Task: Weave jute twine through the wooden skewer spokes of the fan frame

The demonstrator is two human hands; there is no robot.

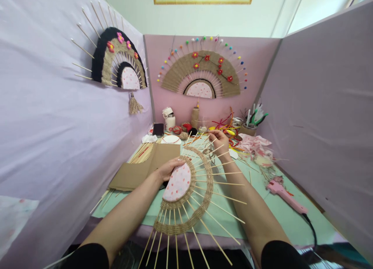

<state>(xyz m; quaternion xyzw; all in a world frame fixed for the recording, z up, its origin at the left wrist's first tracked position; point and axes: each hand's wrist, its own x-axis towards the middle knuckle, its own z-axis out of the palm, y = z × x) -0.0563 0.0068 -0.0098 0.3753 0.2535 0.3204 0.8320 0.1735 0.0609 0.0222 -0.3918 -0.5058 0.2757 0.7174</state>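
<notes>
My left hand (173, 167) grips a half-round woven fan (208, 179) by its dotted pink center (178, 183), thumb on the front and the other fingers behind. Thin wooden sticks radiate from that center, with two bands of brown twine woven through them. The fan is tilted, its sticks pointing right and down toward me. Beyond the fan's upper sticks is my right hand (220, 141), its fingers pinched together near the far end of the outer band. What they pinch is too small to make out. Loose twine (210, 154) hangs below this hand.
Brown cardboard (131, 176) and a bundle of sticks (142, 152) lie left. A pink glue gun (287, 197) with a black cord rests right. Yarn balls (186, 128), a white bottle (169, 119) and a twine cone (195, 117) stand behind. Finished fans (175, 77) hang on the partitions.
</notes>
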